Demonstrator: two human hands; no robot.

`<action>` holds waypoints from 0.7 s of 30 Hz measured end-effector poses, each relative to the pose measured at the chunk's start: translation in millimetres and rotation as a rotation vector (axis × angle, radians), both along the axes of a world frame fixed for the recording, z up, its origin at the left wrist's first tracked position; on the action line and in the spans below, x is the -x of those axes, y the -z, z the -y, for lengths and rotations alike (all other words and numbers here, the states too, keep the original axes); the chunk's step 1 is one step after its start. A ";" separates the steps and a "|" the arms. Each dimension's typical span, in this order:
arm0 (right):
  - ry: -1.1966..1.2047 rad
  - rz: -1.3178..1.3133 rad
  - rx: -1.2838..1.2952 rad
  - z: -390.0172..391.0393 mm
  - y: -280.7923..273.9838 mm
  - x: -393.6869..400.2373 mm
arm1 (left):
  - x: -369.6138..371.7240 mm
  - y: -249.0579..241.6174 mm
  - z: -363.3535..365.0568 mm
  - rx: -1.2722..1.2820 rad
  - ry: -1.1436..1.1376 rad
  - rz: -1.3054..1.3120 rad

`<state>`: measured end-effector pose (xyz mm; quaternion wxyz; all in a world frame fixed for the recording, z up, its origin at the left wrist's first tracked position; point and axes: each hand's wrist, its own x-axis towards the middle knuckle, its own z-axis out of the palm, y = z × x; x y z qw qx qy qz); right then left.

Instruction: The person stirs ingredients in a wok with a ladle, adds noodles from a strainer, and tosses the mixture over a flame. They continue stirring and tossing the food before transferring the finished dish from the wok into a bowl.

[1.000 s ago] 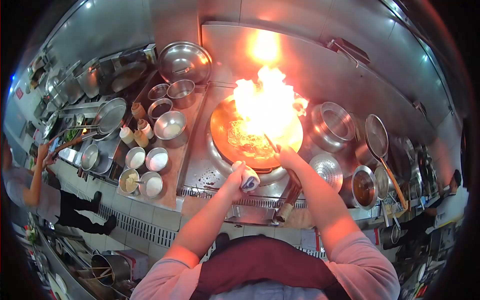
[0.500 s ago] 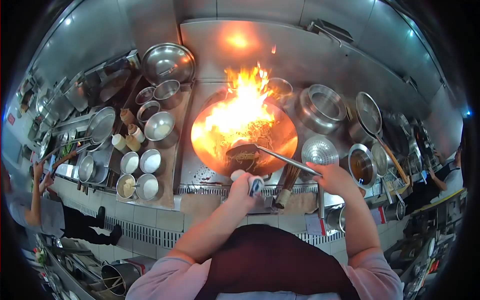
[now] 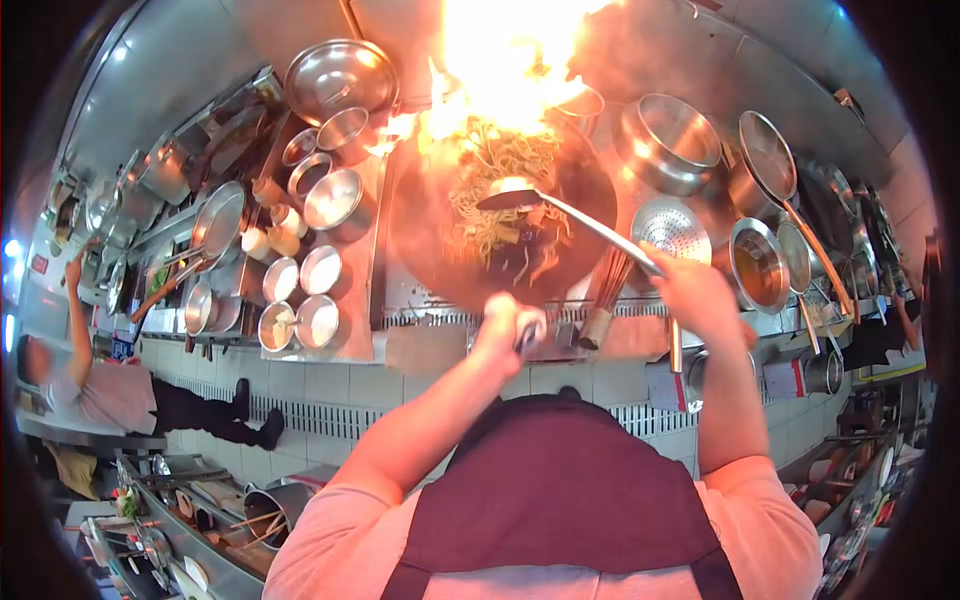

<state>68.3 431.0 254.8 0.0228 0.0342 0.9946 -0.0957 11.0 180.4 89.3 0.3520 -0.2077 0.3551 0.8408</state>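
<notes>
Flames (image 3: 510, 60) hide the far rim of a wok (image 3: 425, 245) holding heaped noodles (image 3: 480, 225), a wok spatula (image 3: 600, 232) angled over them, its handle clasped in the right hand (image 3: 695, 295). The left hand (image 3: 503, 333) clenches a cloth (image 3: 532, 328) at the near edge, whatever it covers obscured. Nearby, a steel bowl (image 3: 752, 229) contains brown liquid (image 3: 764, 272).

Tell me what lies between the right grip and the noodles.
In the head view, a long utensil's metal handle runs between the right grip and the noodles, partly over the wok.
</notes>
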 end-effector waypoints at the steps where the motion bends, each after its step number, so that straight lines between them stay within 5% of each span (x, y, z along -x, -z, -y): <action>1: -0.003 0.060 0.064 -4.6 -15.5 -7.6 | 3.8 -21.9 -8.4 0.134 -0.156 0.014; 6: -0.097 0.157 0.070 -28.9 -18.7 -4.5 | 46.0 -67.0 -4.3 0.080 -0.142 0.005; 11: 0.111 0.141 -0.091 23.8 28.3 25.1 | 17.5 2.1 4.0 0.146 -0.081 -0.115; 14: 0.083 0.135 -0.075 21.2 10.6 6.0 | -8.4 0.3 15.6 0.364 0.003 0.075; 16: 0.019 0.163 -0.072 2.7 -13.1 5.8 | -19.2 -16.2 22.1 0.283 0.121 0.065; 21: -0.008 0.064 -0.034 9.9 13.6 37.9 | 67.8 -20.4 8.7 0.065 -0.057 -0.089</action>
